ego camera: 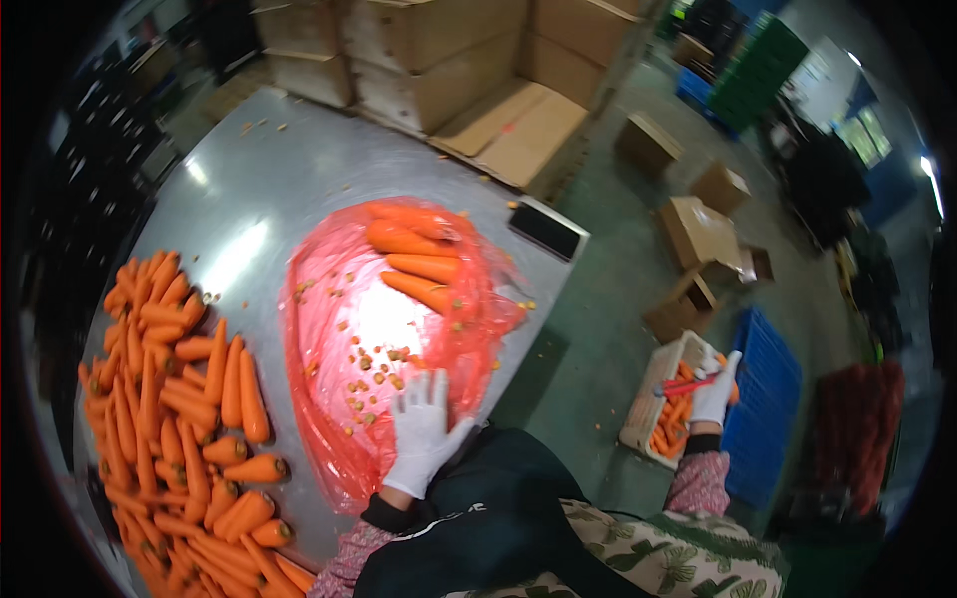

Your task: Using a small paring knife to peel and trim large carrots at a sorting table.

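My left hand [420,433], in a white glove, lies with fingers spread at the near edge of a red plastic bag [321,299]. Nothing is in its grasp. Around its fingertips lie several cut carrot ends [374,374]. A few whole carrots [420,265] rest at the far right part of the bag, partly under its folds. My right hand [714,396], also gloved in white, is held out to the right, above a pale plastic crate [635,411] with carrots in it. It grips a red-handled tool [684,386], whose working end I cannot make out.
A large heap of carrots [172,418] covers the left side of the metal table [247,172]. A smartphone [548,230] lies at the table's right edge. Cardboard boxes [448,82] stand beyond it. On the floor are a blue crate [762,411] and more cartons [695,232].
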Motion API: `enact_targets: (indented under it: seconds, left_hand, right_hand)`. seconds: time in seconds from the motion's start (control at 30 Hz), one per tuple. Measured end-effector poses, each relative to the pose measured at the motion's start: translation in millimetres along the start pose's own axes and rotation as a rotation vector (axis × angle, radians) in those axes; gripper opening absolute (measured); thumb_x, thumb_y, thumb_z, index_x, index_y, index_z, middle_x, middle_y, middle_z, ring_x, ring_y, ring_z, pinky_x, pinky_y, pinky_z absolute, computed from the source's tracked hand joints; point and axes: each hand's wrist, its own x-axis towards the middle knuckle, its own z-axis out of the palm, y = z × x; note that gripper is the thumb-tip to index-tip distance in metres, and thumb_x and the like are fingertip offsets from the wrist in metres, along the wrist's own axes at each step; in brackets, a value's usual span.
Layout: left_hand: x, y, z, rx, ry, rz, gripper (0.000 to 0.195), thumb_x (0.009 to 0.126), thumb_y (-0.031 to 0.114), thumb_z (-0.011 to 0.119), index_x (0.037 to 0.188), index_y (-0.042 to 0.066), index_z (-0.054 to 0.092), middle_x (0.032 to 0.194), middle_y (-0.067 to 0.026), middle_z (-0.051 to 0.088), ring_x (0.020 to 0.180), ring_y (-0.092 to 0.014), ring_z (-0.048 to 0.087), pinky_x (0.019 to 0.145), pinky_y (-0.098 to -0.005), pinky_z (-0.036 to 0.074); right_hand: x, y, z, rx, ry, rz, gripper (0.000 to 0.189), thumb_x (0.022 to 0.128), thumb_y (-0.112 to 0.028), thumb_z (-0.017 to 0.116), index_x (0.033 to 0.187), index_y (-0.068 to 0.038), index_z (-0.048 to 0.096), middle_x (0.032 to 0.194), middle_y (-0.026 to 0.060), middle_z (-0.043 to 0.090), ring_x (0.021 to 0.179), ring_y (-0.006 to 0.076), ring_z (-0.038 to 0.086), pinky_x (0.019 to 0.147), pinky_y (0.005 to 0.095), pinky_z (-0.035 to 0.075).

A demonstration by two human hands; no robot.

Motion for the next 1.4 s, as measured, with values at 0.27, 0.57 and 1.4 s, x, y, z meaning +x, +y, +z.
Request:
enact_targets:
  seconds: [0.27,0.57,1.4]
  left_hand:
    - [1,-8,0,-0.183,-0.277,0.257,0.046,0.091,0.032,0.066,0.128,0.006,0.060,0.120,-0.0166,0.065,0.117,-0.040,0.056,0.099,-0.0467,0.046]
    - [-22,-27,-9,-0.514,-0.396,-0.069,0.041,0.097,0.039,0.059,0.115,0.003,0.068,0.107,-0.0198,0.070,0.100,-0.038,0.067,0.088,-0.0434,0.053]
    - [165,-18,-16,0.317,0.169,0.154,0.056,0.071,0.025,0.078,0.122,0.014,0.058,0.113,-0.0062,0.057,0.105,-0.028,0.056,0.095,-0.0475,0.040]
  right_hand:
    - [-109,163,255,-0.826,-0.672,0.067,0.021,0.092,-0.015,0.066,0.109,-0.005,0.074,0.115,0.0040,0.072,0.054,0.0039,0.051,0.046,0.0185,0.037]
    - [-122,262,276,-1.994,-1.460,-0.662,0.058,0.086,-0.018,0.064,0.142,-0.023,0.051,0.116,0.0096,0.069,0.090,0.0325,0.071,0.072,0.0448,0.056]
    - [-47,218,248,-1.419,-1.194,-0.341,0.035,0.092,-0.014,0.067,0.127,-0.013,0.065,0.117,0.0124,0.070,0.102,0.0314,0.070,0.087,0.0374,0.056]
